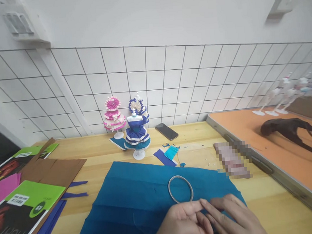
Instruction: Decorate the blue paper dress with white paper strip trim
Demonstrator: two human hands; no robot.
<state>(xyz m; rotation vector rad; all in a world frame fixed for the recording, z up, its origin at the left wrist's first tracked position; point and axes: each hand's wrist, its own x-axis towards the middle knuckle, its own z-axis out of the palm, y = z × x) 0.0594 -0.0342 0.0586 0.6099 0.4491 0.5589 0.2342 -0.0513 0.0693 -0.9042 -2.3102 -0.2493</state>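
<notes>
I'm watching the left hand [184,221] and right hand [235,215] touching at the fingertips; I can't tell whether they're pinching anything. Just beyond them, nearer the left, a silver ring [179,176] is lying on a teal sheet [129,191].

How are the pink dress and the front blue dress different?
The pink dress is pink and white; the front blue dress is blue, white and teal. The pink dress has a round pleated fan on top; the front blue dress leaves white shoulders bare. Both stand on white bases.
</notes>
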